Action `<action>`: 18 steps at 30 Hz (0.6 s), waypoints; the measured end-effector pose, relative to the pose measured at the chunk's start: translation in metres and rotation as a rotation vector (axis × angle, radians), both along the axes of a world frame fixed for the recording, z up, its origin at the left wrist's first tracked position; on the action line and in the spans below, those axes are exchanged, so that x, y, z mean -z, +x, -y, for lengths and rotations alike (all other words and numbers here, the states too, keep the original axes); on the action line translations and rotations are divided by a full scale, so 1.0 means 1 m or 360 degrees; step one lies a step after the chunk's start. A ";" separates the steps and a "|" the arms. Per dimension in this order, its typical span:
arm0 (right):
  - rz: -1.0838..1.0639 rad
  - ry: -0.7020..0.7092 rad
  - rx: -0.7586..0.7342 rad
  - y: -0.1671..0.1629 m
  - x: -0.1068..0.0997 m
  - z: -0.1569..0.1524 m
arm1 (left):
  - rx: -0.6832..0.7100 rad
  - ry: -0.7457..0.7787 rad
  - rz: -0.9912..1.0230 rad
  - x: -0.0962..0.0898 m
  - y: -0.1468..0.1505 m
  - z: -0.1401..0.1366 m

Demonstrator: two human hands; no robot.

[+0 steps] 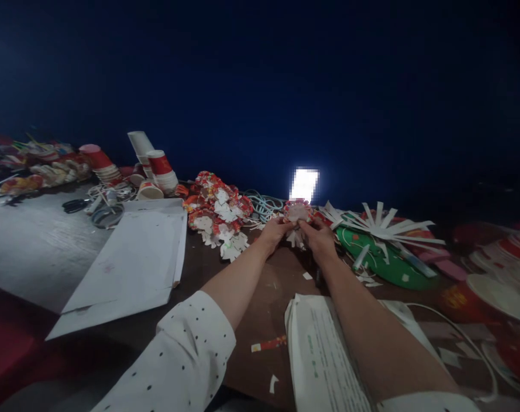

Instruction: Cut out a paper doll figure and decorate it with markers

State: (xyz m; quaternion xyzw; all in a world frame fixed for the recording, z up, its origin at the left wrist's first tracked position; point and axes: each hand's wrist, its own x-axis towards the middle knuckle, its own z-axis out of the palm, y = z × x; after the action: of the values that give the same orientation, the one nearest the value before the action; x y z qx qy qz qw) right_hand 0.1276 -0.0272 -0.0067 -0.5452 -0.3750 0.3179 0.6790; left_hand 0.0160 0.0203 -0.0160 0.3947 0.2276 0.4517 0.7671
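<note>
Both my hands reach forward over the brown table and grip a cut paper cup, its red rim uppermost and its pale round bottom showing. My left hand pinches it from the left side. On the right, my right hand has its thumb pressed against the cup's lower part. White cut strips hang below the fingers. To the left lies a pile of red and white cut paper cups, spread open like flowers. Coiled pale cord lies just beyond my left hand.
White cardboard lies left, with stacked paper cups behind it. At right, a cup cut into long strips rests on a green mat. A printed paper bag lies under my right forearm. A bright screen glows behind.
</note>
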 end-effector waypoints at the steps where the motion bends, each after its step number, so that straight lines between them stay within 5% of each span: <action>1: -0.0017 -0.0007 0.0003 0.000 0.000 0.001 | -0.0002 -0.0007 -0.0007 -0.001 0.000 0.001; 18: 0.0182 -0.0135 0.0053 -0.005 -0.009 0.009 | -0.0071 0.0004 -0.0011 0.008 0.003 -0.003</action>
State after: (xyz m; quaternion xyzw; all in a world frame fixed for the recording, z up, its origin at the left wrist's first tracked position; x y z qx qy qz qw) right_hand 0.1229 -0.0361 0.0020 -0.5970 -0.3903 0.2904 0.6379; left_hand 0.0187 0.0229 -0.0241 0.3920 0.2382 0.4676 0.7556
